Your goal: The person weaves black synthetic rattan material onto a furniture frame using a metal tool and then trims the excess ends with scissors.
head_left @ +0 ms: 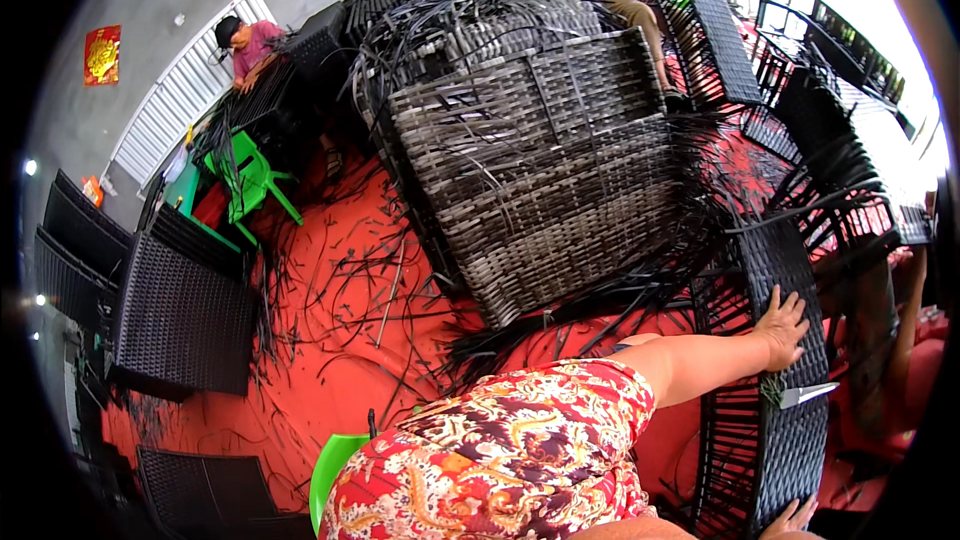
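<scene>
your left hand [782, 328] lies flat, fingers spread, on the black woven panel [790, 440]; keep it pressed steady. right hand [795, 520] barely shows, can't tell its grip.

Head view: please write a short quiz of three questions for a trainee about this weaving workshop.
1. True or false: the outstretched hand lies flat on a black woven rattan panel.
2. What colour is the plastic chair at the left? A blue, B green, C white.
3. Fill in: loose black strips litter the ___ floor.
Key: 1 true; 2 B; 3 red.
</scene>
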{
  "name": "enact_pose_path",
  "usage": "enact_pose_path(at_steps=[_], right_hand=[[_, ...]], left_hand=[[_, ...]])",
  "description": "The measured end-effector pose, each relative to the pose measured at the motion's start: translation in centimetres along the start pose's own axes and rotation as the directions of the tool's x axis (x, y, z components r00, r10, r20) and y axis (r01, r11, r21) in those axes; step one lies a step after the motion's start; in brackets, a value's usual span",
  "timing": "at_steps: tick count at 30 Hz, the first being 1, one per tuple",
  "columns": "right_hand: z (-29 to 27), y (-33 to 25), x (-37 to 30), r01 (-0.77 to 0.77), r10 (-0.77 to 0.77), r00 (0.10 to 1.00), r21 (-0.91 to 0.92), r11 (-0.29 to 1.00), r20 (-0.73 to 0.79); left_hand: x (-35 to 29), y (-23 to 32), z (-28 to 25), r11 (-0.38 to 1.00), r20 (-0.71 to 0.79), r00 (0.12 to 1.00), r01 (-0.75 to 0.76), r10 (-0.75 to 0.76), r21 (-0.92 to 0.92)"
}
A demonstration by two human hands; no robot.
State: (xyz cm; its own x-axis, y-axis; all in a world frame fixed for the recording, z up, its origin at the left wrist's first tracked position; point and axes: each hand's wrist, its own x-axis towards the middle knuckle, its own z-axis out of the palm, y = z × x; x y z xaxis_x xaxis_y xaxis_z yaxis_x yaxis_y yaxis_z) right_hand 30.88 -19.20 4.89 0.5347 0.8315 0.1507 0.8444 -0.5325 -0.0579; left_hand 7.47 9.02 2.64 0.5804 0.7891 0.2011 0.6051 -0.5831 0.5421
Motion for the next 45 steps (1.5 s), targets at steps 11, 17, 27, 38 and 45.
enact_pose_path(at_steps=[11,17,27,38,45], right_hand=[[0.9,0.4,-1.5,0.054,-0.049,0.985,0.025,0.998,-0.165],[1.1,0.8,-0.8,0.137,-0.13,0.972,0.022,0.99,-0.195],[0.1,0.1,-1.3,0.043,-0.033,0.992,0.081,0.996,-0.12],[-0.7,-1.8,-1.8,0.025,-0.021,0.979,0.017,1.0,-0.204],[6.2,6.7,1.3,0.05,-0.066,0.979,-0.084,0.995,-0.193]], left_hand=[[0.0,0.0,0.7,0.996,-0.027,0.999,-0.049,0.047,-0.07],[0.1,-0.5,0.7,0.998,-0.062,0.998,-0.028,0.024,-0.064],[0.3,-0.4,0.9,0.999,-0.066,0.998,-0.021,0.019,-0.035],[-0.2,-0.1,-0.6,1.0,-0.011,1.0,0.009,-0.009,-0.011],[-0.6,0.2,-1.6,0.999,0.024,0.999,0.028,-0.028,0.019]])
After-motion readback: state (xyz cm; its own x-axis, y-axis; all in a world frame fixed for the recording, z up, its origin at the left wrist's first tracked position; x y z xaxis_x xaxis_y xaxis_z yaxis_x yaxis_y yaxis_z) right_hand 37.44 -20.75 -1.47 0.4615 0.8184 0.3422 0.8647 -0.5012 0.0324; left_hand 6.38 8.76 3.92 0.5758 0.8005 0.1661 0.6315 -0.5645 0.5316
